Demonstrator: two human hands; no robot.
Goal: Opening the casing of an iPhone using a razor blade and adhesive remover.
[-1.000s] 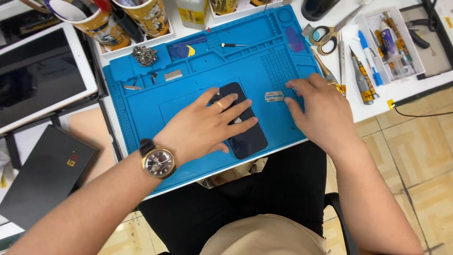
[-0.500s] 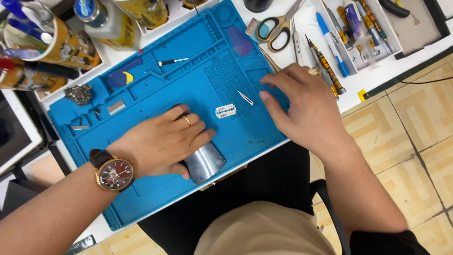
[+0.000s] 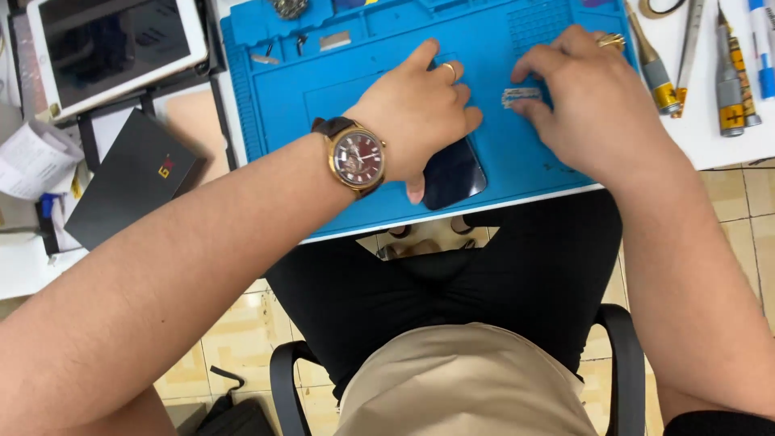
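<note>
Both arms bare, no sleeves on the forearms. Left hand has a thin gold ring on one finger; its wrist carries a watch, round gold case, dark red dial, dark brown strap. Right hand wears a chunkier gold ring. Black trousers on the legs, beige top at the waist.

Two hands are in the middle of the frame: the left hand and the right hand. One dark phone lies on one blue work mat. One wristwatch is worn, and two rings show, one per hand. One small metal strip lies centre top. One tablet sits upper left, one black box at left. About four screwdrivers lie upper right.
</note>
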